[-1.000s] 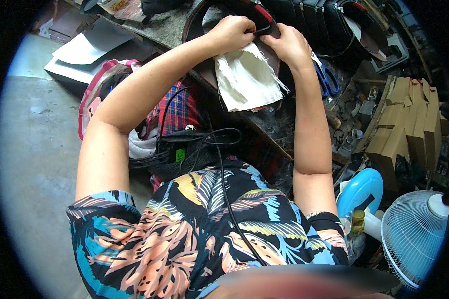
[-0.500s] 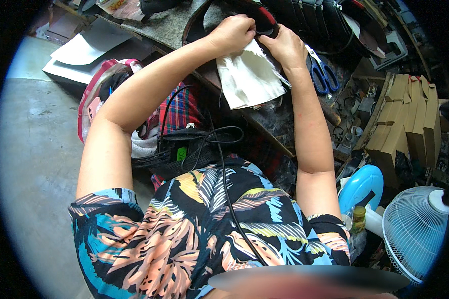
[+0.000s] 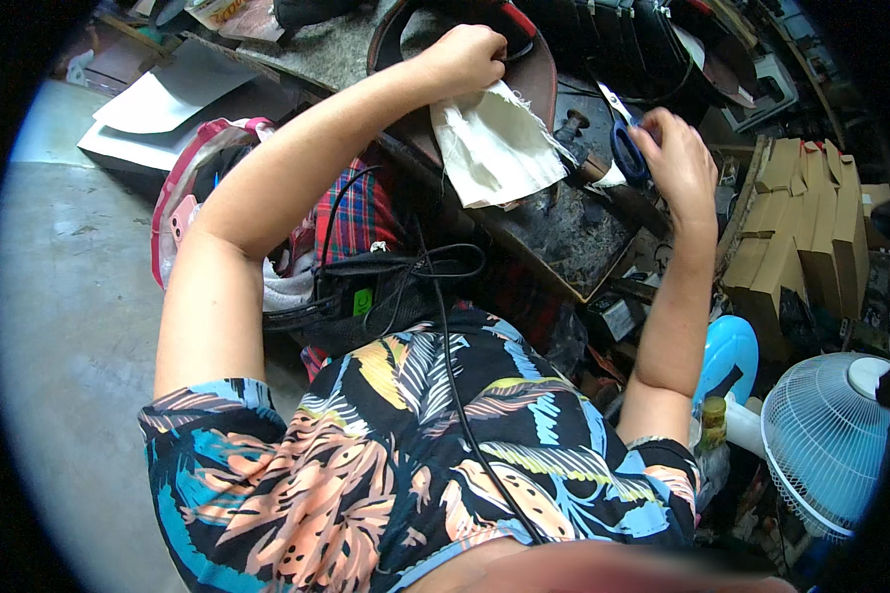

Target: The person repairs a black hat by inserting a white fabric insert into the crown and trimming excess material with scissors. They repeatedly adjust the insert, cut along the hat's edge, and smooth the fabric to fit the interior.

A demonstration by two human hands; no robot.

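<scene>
My left hand (image 3: 470, 61) is closed in a pinch at the top of a piece of white cloth (image 3: 499, 148) with frayed edges. The cloth hangs down toward me over a brown, curved, leather-like piece (image 3: 541, 89) that has a dark inner side and a red patch. What exactly lies between the left fingertips is hidden. Off to the right, my right hand (image 3: 680, 163) has its fingers curled at the dark blue handles of a pair of scissors (image 3: 624, 150). Part of the handles is covered by the fingers, and the metal blades point away from me.
A dark, worn workbench (image 3: 574, 232) lies under the cloth, with a metal knob-like tool (image 3: 572, 124) beside it. Cardboard boxes (image 3: 801, 237) and a fan (image 3: 826, 445) stand at the right. To the left are a pink-rimmed bag (image 3: 173, 198) and white sheets (image 3: 173, 94).
My right hand has let go at the cloth and moved right to the scissors. The left hand has stayed at the cloth's top.
</scene>
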